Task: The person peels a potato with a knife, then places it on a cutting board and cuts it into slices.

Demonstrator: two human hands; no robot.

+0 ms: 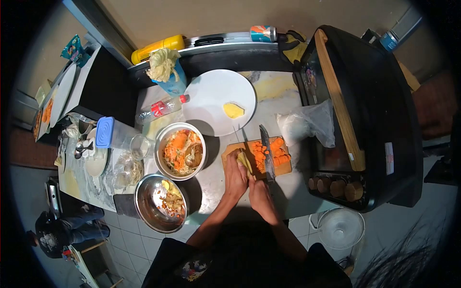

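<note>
My left hand (pixel 234 175) is closed around a yellowish peeled piece (pixel 245 162), perhaps potato, over the left part of a wooden cutting board (pixel 284 169). My right hand (pixel 260 194) is closed too, its fingers meeting the lower end of that piece; what else they grip is too small to tell. A large knife (pixel 267 156) lies on the board, among orange carrot pieces (pixel 278 152) on both sides of its blade. Above the board, a peeled yellow piece (pixel 234 111) rests on a large white plate (pixel 216 84).
Left of the board stand a pot of shredded food (pixel 180 125) and a metal bowl of peelings (pixel 144 211). A bottle (pixel 161 108) lies behind. A plastic bag (pixel 307 122) and black oven (pixel 379 120) are at right. Another person (pixel 57 235) is at far lower left.
</note>
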